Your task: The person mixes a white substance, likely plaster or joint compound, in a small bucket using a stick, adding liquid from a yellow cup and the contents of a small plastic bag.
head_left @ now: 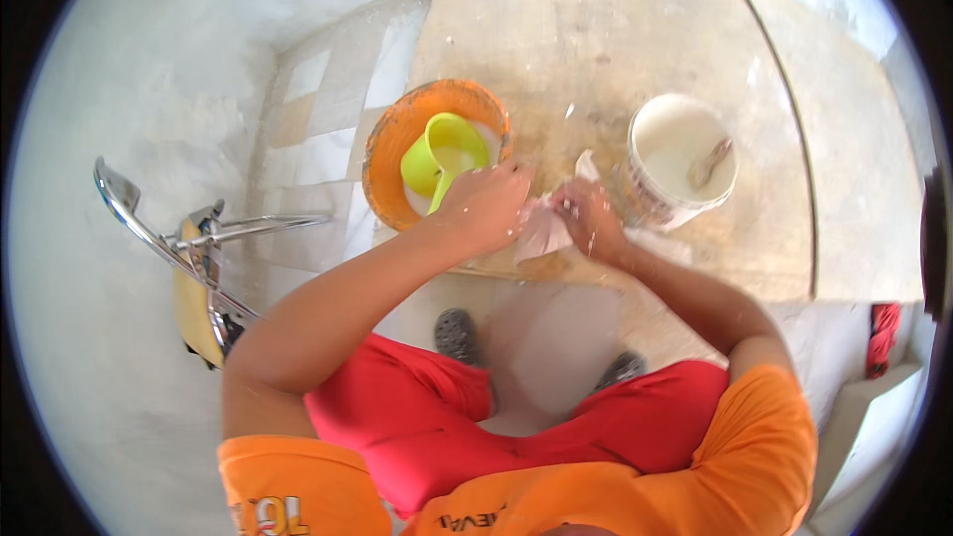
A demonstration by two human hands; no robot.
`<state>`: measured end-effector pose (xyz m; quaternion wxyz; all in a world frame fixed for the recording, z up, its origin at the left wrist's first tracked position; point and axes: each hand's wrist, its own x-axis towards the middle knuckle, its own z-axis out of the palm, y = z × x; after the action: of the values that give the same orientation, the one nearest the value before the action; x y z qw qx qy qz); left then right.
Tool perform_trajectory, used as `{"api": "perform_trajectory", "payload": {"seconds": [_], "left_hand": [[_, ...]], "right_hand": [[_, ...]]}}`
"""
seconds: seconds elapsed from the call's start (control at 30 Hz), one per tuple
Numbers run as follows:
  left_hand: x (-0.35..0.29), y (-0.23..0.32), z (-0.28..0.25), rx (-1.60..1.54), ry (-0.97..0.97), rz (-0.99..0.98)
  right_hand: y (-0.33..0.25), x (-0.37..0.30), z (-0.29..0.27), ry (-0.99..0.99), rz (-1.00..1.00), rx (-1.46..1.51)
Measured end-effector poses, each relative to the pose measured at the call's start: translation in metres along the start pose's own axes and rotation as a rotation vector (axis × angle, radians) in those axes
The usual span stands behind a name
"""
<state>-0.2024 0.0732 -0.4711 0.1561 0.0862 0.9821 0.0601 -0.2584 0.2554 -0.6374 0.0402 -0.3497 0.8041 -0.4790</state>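
Note:
My left hand (486,203) and my right hand (592,218) meet close together at the near edge of the wooden board. Both are closed on a thin, crumpled, pinkish-white sheet (542,235), paper or cloth; I cannot tell which. Its lower part hangs down between them, and a pale strip (587,167) sticks up behind my right hand. A lime-green dipper (421,163) rests in an orange basin (382,161) beyond my left forearm, which crosses in front of its handle.
To the right stands a white bucket (667,206) with a pale brownish handle (711,161) inside. The wooden board (596,30) has a dark seam at its right. A metal-framed chair (199,283) leans at the left wall. A red item (882,337) lies at far right.

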Motion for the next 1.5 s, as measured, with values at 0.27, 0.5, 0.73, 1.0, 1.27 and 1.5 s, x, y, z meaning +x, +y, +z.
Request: {"api": "perform_trajectory", "payload": {"seconds": [0.27, 0.5, 0.73, 1.0, 1.27, 1.5], "left_hand": [[0.039, 0.019, -0.003, -0.342, -0.061, 0.249], [0.091, 0.039, 0.031, -0.377, -0.073, 0.365], [0.093, 0.004, 0.046, -0.408, -0.108, 0.197], [0.094, 0.012, 0.077, -0.296, -0.137, 0.317], [0.102, 0.034, 0.068, -0.162, -0.105, 0.421], [0.092, 0.030, 0.072, -0.240, -0.084, 0.365]], "right_hand": [[-0.035, -0.025, -0.085, 0.012, -0.032, 0.001], [-0.010, -0.050, -0.089, 0.096, 0.175, 0.052], [0.008, -0.051, -0.080, 0.132, 0.378, 0.067], [0.007, -0.047, -0.064, 0.075, 0.298, 0.140], [0.019, -0.050, -0.079, 0.007, 0.201, 0.069], [0.025, -0.045, -0.079, -0.063, 0.062, 0.032]]}}
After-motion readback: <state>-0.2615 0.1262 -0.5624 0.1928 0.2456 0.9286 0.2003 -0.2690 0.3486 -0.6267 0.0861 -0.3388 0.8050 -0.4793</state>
